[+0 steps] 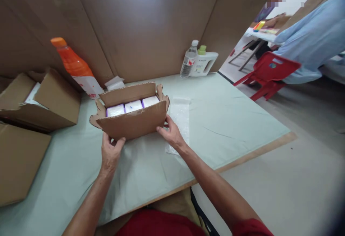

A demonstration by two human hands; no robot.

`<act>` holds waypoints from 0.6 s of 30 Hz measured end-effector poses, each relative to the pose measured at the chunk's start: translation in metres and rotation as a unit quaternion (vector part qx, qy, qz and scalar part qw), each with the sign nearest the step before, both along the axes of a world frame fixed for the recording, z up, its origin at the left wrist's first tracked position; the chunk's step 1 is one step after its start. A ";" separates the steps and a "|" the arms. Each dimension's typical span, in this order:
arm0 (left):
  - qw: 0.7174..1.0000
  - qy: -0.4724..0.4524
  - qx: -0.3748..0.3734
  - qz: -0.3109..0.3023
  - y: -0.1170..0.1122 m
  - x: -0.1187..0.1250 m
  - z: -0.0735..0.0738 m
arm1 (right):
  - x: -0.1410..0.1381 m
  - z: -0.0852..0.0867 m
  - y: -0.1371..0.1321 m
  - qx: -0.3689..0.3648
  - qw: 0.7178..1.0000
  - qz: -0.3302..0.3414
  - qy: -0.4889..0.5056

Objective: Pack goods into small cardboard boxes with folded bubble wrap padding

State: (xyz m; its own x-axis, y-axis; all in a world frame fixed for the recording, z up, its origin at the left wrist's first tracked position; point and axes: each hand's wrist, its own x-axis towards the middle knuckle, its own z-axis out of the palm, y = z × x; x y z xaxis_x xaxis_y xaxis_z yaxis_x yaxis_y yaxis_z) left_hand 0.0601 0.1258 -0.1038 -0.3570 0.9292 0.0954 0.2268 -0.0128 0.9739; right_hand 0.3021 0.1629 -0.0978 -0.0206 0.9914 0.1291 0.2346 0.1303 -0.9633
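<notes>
A small open cardboard box [132, 121] stands on the pale green table [221, 121] with three white packets [133, 105] side by side inside. My left hand [110, 152] grips the box's near left bottom corner, thumb and fingers on the cardboard. At the box's near right corner, my right hand [170, 132] holds the edge with fingers curled against the side. Both flaps of the box stand up.
A clear plastic bag [180, 118] lies flat right of the box. An orange bottle [76, 67] and cardboard boxes [40, 101] sit at the left. A water bottle [188, 59] and white jug [204, 62] stand at the back wall. Another person and a red chair [269, 72] are at the far right.
</notes>
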 end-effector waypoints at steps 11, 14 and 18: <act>0.996 0.005 -0.086 0.036 -0.084 -0.014 -0.008 | 0.091 0.005 -0.082 0.058 0.915 0.136 -0.375; 0.992 -0.012 -0.122 -0.025 -0.114 -0.003 -0.009 | 0.086 -0.007 -0.097 0.092 0.861 0.104 -0.490; 0.973 -0.082 -0.167 -0.135 -0.132 0.019 -0.004 | 0.060 -0.011 -0.095 0.107 0.843 0.067 -0.523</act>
